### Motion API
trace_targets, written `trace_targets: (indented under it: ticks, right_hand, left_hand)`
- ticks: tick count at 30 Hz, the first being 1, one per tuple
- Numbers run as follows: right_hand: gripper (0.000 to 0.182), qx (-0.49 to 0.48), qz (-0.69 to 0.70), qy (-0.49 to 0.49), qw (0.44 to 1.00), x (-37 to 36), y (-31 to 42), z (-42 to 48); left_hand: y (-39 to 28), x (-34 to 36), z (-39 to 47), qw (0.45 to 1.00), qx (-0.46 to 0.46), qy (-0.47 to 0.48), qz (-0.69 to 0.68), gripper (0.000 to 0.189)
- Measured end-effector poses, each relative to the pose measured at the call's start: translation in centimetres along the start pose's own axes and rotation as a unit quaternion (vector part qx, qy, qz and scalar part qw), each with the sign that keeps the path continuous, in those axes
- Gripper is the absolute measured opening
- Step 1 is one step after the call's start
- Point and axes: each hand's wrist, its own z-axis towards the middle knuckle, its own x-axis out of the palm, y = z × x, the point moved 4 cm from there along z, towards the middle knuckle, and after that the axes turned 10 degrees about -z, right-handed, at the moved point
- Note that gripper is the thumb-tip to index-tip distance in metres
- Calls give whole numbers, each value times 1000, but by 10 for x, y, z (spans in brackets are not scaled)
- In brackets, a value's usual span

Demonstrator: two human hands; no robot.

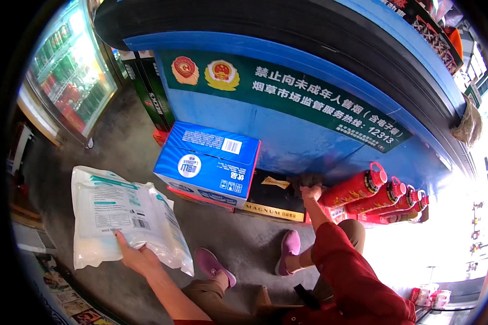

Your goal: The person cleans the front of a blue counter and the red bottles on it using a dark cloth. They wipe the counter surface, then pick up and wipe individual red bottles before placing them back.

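Note:
Two white plastic packs with teal print, one large pack in front of another, are held by my left hand at their lower edge. Its thumb lies on the printed face. My right hand reaches down to a dark crumpled cloth on a black Budweiser Magnum box. Its fingers touch the cloth, but whether they grip it is too small to tell. Just right of that hand lean several red bottles with red looped caps. Left of the black box sits a blue Laoshan carton.
A blue counter with a black rim and a green printed sign stands ahead. At its left end is a green Beck's carton. Beyond the grey floor stands a lit glass-door drinks fridge. Strong light washes out the right side.

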Motion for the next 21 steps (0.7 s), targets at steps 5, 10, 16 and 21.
trace_targets:
  ticks: [5,10,16,21]
  right_hand:
    - [53,310,301,275,859,21,-22,26]
    - [17,279,399,366,793,15,35,12]
    - [11,181,561,354,726,-125,114,34]
    - [13,118,602,347,710,-201,168,16]
  left_hand:
    - [-1,-6,0,999,-21,33,-30,56]
    - [-9,-8,1,1000,-11,6,-10,54]
    - [3,6,-14,999,-30,2,-29,50]
    - [4,0,-7,999,-38,-1,-34,47]
